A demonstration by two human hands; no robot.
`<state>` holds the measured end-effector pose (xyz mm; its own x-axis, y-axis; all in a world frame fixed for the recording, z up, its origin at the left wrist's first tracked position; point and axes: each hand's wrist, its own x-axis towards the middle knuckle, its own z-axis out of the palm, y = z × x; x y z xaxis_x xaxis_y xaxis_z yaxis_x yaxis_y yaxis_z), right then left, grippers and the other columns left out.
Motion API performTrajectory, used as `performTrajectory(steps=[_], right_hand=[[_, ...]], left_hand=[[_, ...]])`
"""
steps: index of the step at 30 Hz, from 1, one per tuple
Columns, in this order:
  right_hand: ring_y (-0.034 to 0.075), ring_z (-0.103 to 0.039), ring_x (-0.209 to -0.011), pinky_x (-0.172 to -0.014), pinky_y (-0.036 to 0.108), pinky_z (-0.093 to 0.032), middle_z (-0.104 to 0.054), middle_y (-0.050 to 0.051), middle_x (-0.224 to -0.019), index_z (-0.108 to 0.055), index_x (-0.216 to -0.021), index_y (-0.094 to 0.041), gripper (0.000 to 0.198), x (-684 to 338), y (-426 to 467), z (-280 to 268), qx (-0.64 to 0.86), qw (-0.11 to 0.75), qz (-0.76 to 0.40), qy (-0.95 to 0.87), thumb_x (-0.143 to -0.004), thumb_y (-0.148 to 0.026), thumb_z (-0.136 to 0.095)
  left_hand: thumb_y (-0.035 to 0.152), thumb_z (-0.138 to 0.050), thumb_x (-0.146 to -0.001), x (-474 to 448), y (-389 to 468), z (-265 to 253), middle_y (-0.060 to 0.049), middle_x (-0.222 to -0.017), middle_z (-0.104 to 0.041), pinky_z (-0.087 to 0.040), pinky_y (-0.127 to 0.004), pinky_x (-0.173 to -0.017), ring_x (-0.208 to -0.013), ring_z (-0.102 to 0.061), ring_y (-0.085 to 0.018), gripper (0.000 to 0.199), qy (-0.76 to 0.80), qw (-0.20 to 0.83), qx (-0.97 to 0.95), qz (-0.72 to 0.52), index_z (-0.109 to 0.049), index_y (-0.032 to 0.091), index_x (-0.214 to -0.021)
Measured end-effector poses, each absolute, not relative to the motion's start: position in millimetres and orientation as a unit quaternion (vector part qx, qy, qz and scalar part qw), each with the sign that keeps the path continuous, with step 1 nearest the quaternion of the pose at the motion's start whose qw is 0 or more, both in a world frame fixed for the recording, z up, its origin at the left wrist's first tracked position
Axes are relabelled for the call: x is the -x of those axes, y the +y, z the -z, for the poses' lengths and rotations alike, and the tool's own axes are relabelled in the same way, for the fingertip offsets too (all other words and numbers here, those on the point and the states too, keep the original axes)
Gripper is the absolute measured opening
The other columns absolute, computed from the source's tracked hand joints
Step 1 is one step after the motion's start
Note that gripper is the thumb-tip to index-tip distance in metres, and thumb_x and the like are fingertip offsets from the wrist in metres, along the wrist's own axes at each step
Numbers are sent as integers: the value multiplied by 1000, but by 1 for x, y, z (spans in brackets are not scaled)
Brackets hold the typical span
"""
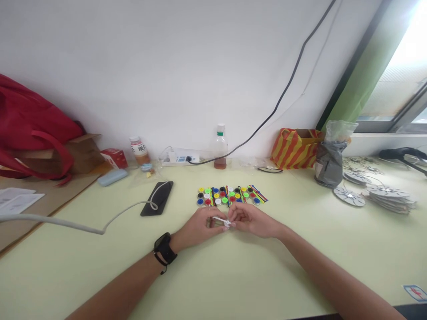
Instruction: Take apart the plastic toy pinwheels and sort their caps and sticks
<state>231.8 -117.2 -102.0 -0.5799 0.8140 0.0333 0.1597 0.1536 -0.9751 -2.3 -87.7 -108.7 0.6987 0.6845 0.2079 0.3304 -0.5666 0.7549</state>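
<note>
both hands pinching a small white piece

we have the left hand (200, 227) and right hand (251, 220) meeting near the middle of the pale green table (233, 275), fingertips pressed onto one small white piece (223, 221), a thin stick with a round end. just beyond lie rows of coloured buttons (227, 195) and coloured sticks (256, 194). we judge this as mid-assembly of the piece. next move needs a steady grip and fine alignment; exact joint too small to tell.

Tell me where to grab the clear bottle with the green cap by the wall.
Grip the clear plastic bottle with the green cap around its mid-body, coming from the front. It stands upright, and the white power strip crowds its left side.
</note>
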Motion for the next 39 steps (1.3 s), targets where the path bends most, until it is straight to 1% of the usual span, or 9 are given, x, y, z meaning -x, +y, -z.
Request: performTrajectory(steps=[4,7,16,19,26,30,34,39], right_hand=[[15,-59,-79,-73,28,-47,-63,2,-87,-59,-94,-20,25,-233,-116,103,348,301,-555,-694,-87,-40,-72],[14,-60,-77,-71,28,-47,-64,2,-85,-60,-93,-20,24,-235,-115,106,349,301,-562,-687,-86,-38,-73],[16,-64,-79,-73,29,-50,-69,4,-88,-62,-94,-19,23,-238,-112,111,354,293,-565,-685,-84,-34,-76],[16,-63,-78,-73,29,-50,-69,4,-88,-63,-94,-19,21,-238,-112,111,357,290,-557,-691,-84,-33,-76],[14,-61,-76,-73,29,-49,-66,2,-86,-63,-93,-19,19,-240,-111,108,330,306,-567,-690,-86,-33,-74],[14,-60,-74,-70,28,-48,-64,1,-83,-62,-91,-19,17,-243,-110,106,336,310,-563,-688,-86,-32,-73],[15,-62,-73,-70,29,-49,-65,1,-81,-62,-91,-19,18,-244,-110,109,354,292,-559,-691,-87,-33,-72],[15,-62,-72,-70,29,-49,-65,1,-81,-61,-91,-19,18,-241,-111,115,352,294,-570,-682,-87,-34,-71]], left_hand=[[39,-66,-94,1,-89,109,-2,-83,-71,-38,-23,-61,-66,-50,-13,21,295,339,-861,-238,-77,22,-99],[40,-67,-94,1,-91,107,-1,-83,-72,-38,-23,-61,-66,-51,-12,21,299,337,-860,-239,-77,21,-97],[37,-67,-93,0,-96,109,0,-86,-75,-39,-24,-63,-69,-56,-13,18,319,338,-852,-240,-76,23,-100],[39,-64,-95,-1,-96,110,0,-85,-74,-40,-24,-64,-71,-57,-14,20,320,317,-863,-229,-76,23,-98],[36,-62,-97,-2,-96,111,-1,-90,-74,-42,-25,-69,-77,-60,-17,19,298,280,-887,-214,-76,26,-103],[37,-62,-96,-2,-98,110,-1,-89,-73,-41,-26,-67,-76,-59,-17,19,306,270,-888,-214,-75,25,-102],[36,-63,-96,-1,-99,110,-1,-90,-73,-42,-26,-69,-76,-60,-16,16,305,264,-887,-222,-74,25,-100],[36,-61,-97,0,-100,110,-1,-86,-71,-41,-25,-65,-72,-58,-15,18,313,269,-882,-226,-73,23,-96]])
